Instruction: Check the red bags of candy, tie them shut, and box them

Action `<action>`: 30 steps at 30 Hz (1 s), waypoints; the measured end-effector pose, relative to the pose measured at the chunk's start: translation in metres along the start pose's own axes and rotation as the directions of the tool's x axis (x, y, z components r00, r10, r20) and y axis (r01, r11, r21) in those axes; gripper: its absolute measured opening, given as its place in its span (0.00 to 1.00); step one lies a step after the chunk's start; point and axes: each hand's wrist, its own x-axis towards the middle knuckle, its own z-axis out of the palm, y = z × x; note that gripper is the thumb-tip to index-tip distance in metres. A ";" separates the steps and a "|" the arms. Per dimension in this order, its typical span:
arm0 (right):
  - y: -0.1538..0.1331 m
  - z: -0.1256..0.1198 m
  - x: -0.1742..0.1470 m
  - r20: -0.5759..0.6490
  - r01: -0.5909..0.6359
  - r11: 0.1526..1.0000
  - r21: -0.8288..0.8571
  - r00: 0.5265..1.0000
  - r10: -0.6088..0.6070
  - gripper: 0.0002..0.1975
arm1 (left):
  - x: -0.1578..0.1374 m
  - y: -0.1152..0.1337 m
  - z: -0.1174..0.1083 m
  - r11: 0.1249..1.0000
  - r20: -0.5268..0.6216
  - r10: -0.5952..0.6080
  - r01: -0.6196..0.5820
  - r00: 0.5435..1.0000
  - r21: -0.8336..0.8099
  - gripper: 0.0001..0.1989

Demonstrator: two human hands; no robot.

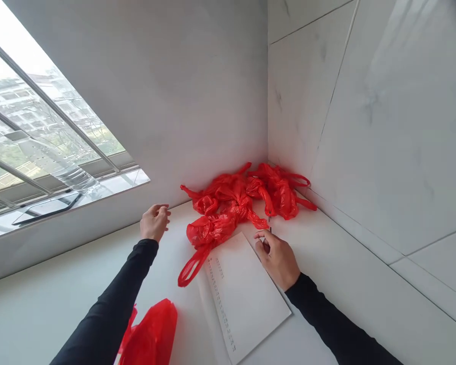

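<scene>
My left hand (154, 222) hovers left of the knotted red plastic bags (237, 203), its fingers loosely bent and apart, nothing visible in them. Curled fingers mark my right hand (278, 257), over the right edge of a white notepad (254, 304). A short thin dark piece (270, 230) shows just beyond its knuckles; whether the hand grips it I cannot tell. Columns of small handwritten marks run down the pad's left side. The bags lie bunched at the pad's far end, with one handle loop (193, 267) stretching toward me.
Another red plastic bag (154, 334) lies at the near left, partly behind my left sleeve. On the window sill are a clear water bottle (70, 170) and a dark flat device (49, 212). A grey wall (175, 101) and a marbled tile wall (383, 126) meet behind the bags.
</scene>
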 end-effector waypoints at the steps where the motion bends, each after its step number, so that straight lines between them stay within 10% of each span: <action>1: -0.001 0.000 0.000 -0.001 0.014 1.000 -0.012 1.000 -0.014 0.11 | -0.004 -0.003 -0.001 0.999 0.008 -0.041 0.041 0.999 0.029 0.23; 10: -0.002 0.003 -0.003 0.091 0.119 0.991 -0.054 0.989 -0.114 0.10 | -0.041 0.024 0.051 0.973 0.365 0.001 0.082 0.931 -0.214 0.28; 15: 0.003 -0.002 -0.005 0.098 0.103 0.994 -0.043 0.990 -0.098 0.10 | -0.078 0.022 -0.007 0.970 0.314 0.001 0.075 0.949 -0.230 0.32; 22: 0.002 -0.001 -0.016 0.121 0.155 0.988 0.021 0.980 -0.157 0.12 | -0.231 -0.039 -0.105 0.965 -0.070 -0.143 0.155 0.987 0.214 0.24; 26: -0.016 0.003 -0.032 0.140 0.238 0.969 0.059 0.959 -0.245 0.14 | -0.308 -0.075 -0.099 0.931 -0.136 -0.155 0.191 0.978 0.311 0.30; 30: -0.055 0.014 -0.073 0.189 0.367 0.922 0.126 0.903 -0.385 0.14 | -0.339 -0.083 -0.078 0.930 -0.006 0.090 -0.081 0.996 0.358 0.12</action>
